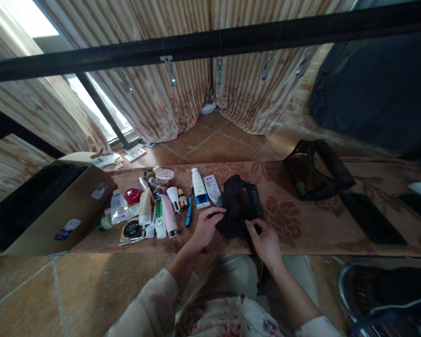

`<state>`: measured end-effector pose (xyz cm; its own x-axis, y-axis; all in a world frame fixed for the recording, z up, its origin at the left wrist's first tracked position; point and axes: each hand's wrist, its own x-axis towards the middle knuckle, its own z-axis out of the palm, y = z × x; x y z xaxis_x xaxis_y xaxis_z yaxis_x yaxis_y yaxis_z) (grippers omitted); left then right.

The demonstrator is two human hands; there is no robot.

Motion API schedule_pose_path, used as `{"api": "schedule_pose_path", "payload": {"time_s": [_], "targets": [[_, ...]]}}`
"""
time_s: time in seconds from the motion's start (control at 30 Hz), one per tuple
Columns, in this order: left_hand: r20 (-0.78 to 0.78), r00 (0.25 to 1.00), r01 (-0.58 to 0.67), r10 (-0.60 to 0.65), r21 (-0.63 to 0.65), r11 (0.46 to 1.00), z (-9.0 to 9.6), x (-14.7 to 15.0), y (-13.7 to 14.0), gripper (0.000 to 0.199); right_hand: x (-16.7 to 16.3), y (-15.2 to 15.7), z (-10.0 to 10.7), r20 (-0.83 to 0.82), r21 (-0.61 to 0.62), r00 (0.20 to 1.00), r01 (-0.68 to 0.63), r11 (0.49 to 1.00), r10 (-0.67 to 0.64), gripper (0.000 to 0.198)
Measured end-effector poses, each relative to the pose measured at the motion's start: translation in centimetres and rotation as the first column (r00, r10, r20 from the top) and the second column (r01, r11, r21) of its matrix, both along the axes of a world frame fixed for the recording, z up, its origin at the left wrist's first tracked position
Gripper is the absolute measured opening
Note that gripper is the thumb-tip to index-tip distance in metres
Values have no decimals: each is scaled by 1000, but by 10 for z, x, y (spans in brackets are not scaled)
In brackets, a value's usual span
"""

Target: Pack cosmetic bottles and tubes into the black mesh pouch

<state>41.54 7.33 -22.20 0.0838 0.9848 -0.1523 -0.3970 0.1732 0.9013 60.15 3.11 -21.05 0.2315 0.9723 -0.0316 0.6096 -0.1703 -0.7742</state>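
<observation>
A small black mesh bag (239, 208) rests on the table runner in front of me, its top gaping open. My left hand (207, 228) pinches its left edge between thumb and fingers. At the near right edge, my right hand (265, 239) grips the dark mesh with thumb and forefinger. Just beyond my left hand lie a white and blue tube (200, 188) and a pale sachet (212, 188). A blue pen-like stick (188, 211) sits left of them, beside a crowd of cosmetic tubes, including a pink tube (169, 215). Whatever is inside the bag is too dark to tell.
A cardboard box (73, 210) with dark contents stands at the left end. To the right are another black mesh bag (315, 171) and a dark phone-like slab (373, 219). A black metal bar (210, 44) crosses above, before the curtains.
</observation>
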Motion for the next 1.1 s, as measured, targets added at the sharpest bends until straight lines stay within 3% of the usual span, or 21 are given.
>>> {"api": "schedule_pose_path", "payload": {"time_s": [1.1], "targets": [[-29,999,-37,36,-14,999,7,2,-1,14,-2,-2,5,22,4,1000,5,1000,-5,47]]}}
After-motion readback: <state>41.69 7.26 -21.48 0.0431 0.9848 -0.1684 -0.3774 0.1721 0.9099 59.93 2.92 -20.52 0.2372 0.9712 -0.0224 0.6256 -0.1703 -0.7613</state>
